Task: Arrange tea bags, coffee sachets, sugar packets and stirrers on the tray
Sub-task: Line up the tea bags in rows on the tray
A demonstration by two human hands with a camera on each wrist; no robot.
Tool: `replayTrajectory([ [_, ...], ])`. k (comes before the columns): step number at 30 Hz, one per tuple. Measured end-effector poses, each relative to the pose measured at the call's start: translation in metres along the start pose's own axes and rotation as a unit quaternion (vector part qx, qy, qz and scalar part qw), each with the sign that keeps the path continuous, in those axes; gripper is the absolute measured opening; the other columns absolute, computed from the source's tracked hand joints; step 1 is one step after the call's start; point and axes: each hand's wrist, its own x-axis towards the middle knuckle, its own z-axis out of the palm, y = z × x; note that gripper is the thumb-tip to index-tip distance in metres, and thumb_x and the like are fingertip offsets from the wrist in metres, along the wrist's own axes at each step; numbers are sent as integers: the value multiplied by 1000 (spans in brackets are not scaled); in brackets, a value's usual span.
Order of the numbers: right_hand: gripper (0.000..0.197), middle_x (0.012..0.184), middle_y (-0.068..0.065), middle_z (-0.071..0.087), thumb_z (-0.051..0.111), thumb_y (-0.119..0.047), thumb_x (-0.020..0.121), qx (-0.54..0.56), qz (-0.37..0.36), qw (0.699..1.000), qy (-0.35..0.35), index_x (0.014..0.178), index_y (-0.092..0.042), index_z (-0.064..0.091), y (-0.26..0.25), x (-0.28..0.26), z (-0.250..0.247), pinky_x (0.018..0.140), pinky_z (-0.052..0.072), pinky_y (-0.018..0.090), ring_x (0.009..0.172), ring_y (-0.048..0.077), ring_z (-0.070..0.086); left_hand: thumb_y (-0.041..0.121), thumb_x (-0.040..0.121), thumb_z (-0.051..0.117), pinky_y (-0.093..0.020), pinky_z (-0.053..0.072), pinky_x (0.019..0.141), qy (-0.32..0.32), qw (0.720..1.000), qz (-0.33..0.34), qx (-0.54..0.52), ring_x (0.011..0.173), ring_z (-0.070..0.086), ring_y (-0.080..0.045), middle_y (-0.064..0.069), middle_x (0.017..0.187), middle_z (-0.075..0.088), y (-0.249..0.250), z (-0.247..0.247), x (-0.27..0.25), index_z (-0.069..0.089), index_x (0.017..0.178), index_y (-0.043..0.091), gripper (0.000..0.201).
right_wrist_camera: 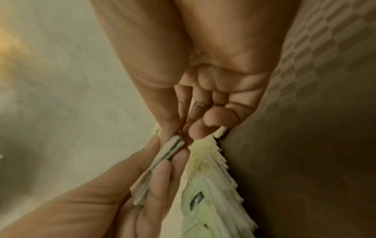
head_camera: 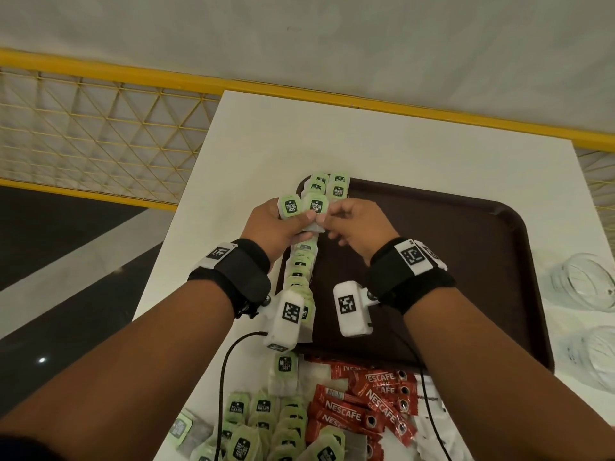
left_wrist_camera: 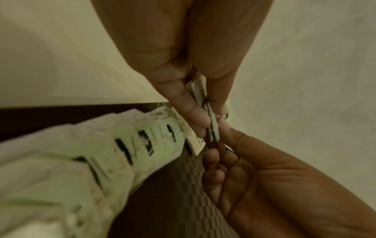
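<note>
My left hand [head_camera: 293, 218] grips a small stack of green-tagged tea bags [head_camera: 290, 206] above the far left corner of the brown tray [head_camera: 432, 261]. My right hand [head_camera: 331, 217] pinches the front tea bag [head_camera: 315, 205] of that stack between thumb and forefinger. A row of overlapping tea bags [head_camera: 301, 261] lies along the tray's left edge beneath both hands. In the left wrist view the stack [left_wrist_camera: 212, 124] shows edge-on between the fingers, beside the row [left_wrist_camera: 122, 145]. The right wrist view shows the same stack [right_wrist_camera: 162, 156] and the row [right_wrist_camera: 211, 177].
Loose tea bags [head_camera: 266, 420] and red Nescafe sachets [head_camera: 366, 400] lie on the white table [head_camera: 366, 144] in front of the tray, with white packets [head_camera: 429, 427] beside them. Two glass jars [head_camera: 582, 281] stand right of the tray. A yellow mesh railing [head_camera: 100, 128] runs beyond the table's left edge.
</note>
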Motion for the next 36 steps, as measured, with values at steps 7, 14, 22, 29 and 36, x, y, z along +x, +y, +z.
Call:
replayTrajectory([
  [7, 5, 78, 2, 66, 61, -13, 94, -2, 38, 991, 128, 99, -11, 63, 15, 24, -12, 53, 52, 21, 56, 8, 58, 1, 101, 33, -30, 57, 87, 29, 997, -56, -53, 103, 67, -35, -28, 114, 63, 7, -3, 3, 52, 120, -8, 29],
  [14, 13, 68, -4, 67, 67, -26, 87, -144, 20, 977, 156, 75, -25, 62, 27, 40, -12, 65, 57, 32, 50, 7, 62, 4, 103, 39, -23, 59, 76, 30, 998, -47, -8, 102, 70, -29, -24, 123, 63, 5, -8, 1, 51, 129, -5, 30],
  [22, 21, 79, 0, 67, 67, -38, 87, -155, -1, 971, 180, 75, -22, 60, 19, 31, -12, 68, 54, 34, 71, 19, 66, 5, 99, 52, -26, 59, 72, 13, 998, -12, 58, 87, 74, -22, -14, 104, 71, 6, -11, -5, 54, 117, 6, 19],
  [29, 8, 83, 5, 69, 71, -19, 88, -15, -20, 1000, -14, 93, -14, 68, -4, -12, 8, 51, 47, 19, 56, 4, 59, 18, 90, 68, -25, 53, 66, 45, 986, 24, 161, 88, 71, -18, -7, 101, 73, 1, -10, 1, 55, 118, 12, 31],
  [36, 4, 79, 4, 68, 69, -10, 88, 44, 44, 993, 97, 92, -8, 67, 17, -9, -1, 47, 46, 18, 54, 7, 56, 27, 94, 63, -24, 52, 67, 53, 981, 34, 184, 98, 64, -18, -3, 106, 63, -2, -7, -3, 57, 115, 17, 24],
])
